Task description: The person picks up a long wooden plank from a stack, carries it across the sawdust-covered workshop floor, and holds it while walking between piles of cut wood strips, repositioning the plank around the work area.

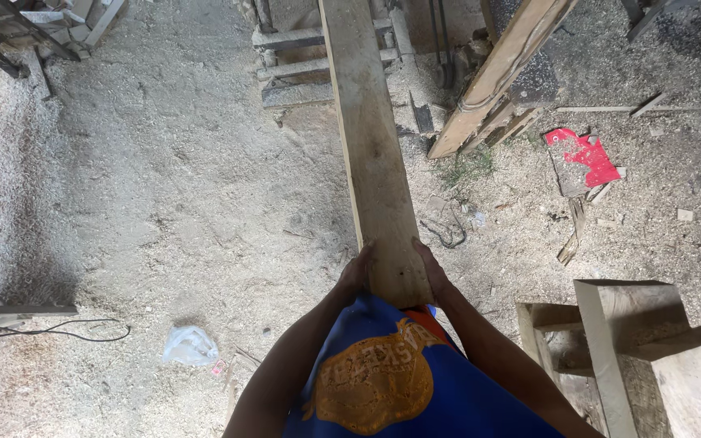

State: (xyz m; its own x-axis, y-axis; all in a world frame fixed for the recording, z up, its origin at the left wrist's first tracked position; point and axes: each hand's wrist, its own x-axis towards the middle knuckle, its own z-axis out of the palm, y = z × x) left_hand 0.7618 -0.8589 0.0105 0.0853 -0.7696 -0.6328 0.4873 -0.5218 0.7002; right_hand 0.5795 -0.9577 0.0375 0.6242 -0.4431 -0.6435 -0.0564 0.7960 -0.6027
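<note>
One plank [375,154], two gripping hands [356,272]

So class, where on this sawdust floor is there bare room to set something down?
Widest free patch: sawdust floor left of the long plank, above the white bag. Crowded on the right: leaning beam, red scrap, wooden stand. Both hands, left hand and right hand, grip the plank.

plank [375,154]: rough-sawn, matt pale wood
floor [164,186]: covered in loose, grainy sawdust
bag [191,346]: thin, crumpled white plastic
shirt [399,381]: blue cloth
</note>
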